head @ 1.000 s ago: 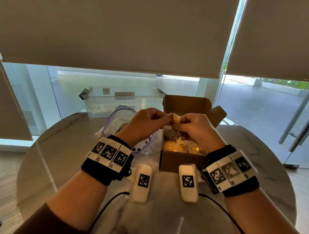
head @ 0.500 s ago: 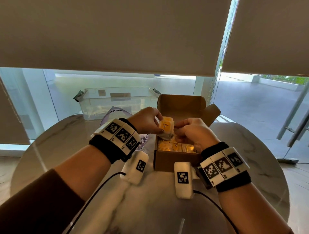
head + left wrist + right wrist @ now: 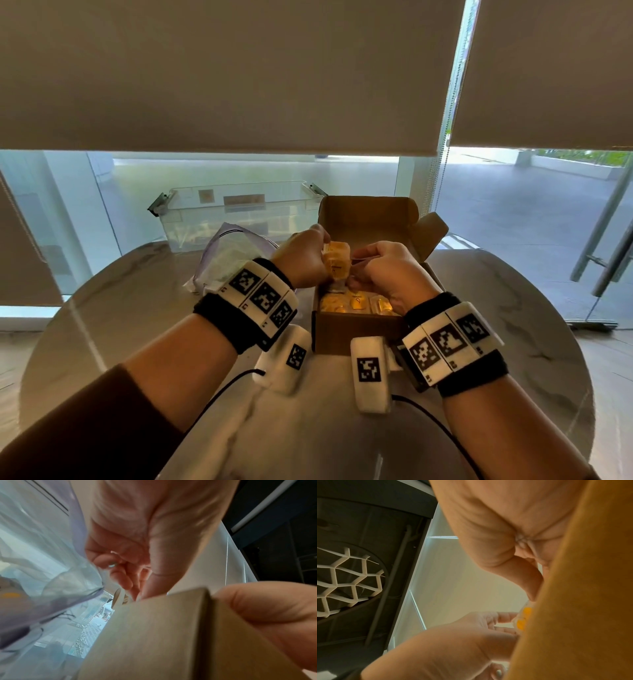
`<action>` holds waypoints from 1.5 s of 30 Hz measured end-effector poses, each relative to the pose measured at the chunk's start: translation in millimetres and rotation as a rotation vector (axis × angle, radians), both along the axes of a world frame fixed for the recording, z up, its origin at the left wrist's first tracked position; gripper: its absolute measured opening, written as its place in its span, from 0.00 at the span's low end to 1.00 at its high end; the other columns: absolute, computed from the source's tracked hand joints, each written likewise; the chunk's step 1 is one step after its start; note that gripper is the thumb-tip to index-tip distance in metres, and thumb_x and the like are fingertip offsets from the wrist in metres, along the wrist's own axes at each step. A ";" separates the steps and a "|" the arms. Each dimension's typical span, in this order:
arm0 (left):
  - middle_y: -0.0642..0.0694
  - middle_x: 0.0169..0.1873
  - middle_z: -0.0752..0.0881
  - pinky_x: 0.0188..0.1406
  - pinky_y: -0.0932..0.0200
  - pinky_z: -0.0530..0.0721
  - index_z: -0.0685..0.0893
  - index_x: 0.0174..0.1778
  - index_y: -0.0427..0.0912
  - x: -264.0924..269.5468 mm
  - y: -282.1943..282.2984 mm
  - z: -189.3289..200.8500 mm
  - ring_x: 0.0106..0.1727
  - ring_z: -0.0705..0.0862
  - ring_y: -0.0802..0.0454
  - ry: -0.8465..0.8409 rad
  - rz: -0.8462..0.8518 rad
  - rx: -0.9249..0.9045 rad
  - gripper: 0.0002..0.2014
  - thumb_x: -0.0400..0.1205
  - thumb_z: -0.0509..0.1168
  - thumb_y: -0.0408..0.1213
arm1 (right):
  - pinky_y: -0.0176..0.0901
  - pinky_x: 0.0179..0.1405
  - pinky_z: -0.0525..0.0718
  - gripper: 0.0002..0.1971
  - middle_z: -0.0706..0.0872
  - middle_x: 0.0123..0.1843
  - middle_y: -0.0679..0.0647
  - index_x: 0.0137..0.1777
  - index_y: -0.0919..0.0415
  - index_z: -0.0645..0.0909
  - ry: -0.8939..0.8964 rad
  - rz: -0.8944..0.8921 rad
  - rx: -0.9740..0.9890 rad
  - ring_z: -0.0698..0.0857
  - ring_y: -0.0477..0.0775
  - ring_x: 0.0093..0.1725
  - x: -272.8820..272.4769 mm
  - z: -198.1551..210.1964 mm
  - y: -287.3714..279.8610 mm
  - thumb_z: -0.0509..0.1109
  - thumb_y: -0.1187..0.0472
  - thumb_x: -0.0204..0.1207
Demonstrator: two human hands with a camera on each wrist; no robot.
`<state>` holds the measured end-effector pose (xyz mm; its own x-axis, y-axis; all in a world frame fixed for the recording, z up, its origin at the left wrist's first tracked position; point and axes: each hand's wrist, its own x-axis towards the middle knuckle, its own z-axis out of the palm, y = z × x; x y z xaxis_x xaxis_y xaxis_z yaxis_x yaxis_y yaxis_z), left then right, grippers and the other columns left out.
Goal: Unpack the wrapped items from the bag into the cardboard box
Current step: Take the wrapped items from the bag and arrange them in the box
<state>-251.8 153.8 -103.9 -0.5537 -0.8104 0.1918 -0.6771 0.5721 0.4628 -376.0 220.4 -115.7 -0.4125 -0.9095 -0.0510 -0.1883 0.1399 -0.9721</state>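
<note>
Two hands, left hand (image 3: 303,258) and right hand (image 3: 387,274), grasp one yellow wrapped item (image 3: 337,262) at frame centre, long axis upright, above the cardboard box (image 3: 356,330).

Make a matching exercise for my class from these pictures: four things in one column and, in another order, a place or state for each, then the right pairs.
Things
1. wrapped yellow item
2. cardboard box
3. plastic bag
4. clear plastic bin

Places or states
A. at the table's far edge, by the window
B. held between the two hands, above the box
C. lid flaps open, yellow packets in a row inside
D. lying on the table left of the box

Pairs: 1-B, 2-C, 3-D, 4-A

The left hand and right hand both grip the item.
</note>
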 end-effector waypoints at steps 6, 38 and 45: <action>0.45 0.55 0.75 0.46 0.63 0.71 0.68 0.70 0.41 11.3 -0.9 -0.8 0.51 0.75 0.52 0.102 0.024 -0.035 0.29 0.75 0.72 0.34 | 0.55 0.49 0.89 0.16 0.84 0.52 0.61 0.48 0.59 0.79 0.066 -0.003 -0.038 0.87 0.58 0.49 0.0 -0.2 -0.3 0.69 0.80 0.69; 0.41 0.62 0.76 0.61 0.64 0.72 0.76 0.71 0.41 143.7 -18.9 -56.4 0.63 0.77 0.46 0.568 0.290 0.102 0.27 0.75 0.70 0.27 | 0.49 0.66 0.78 0.16 0.82 0.64 0.64 0.66 0.71 0.79 0.866 0.573 0.255 0.80 0.61 0.64 156.5 19.9 -73.1 0.62 0.67 0.80; 0.43 0.63 0.78 0.54 0.73 0.69 0.76 0.72 0.43 146.1 -25.6 -62.2 0.63 0.78 0.50 0.566 0.262 0.055 0.24 0.78 0.68 0.35 | 0.53 0.73 0.72 0.21 0.76 0.68 0.61 0.74 0.63 0.71 0.843 0.626 0.355 0.74 0.56 0.61 160.0 6.3 -88.9 0.61 0.62 0.81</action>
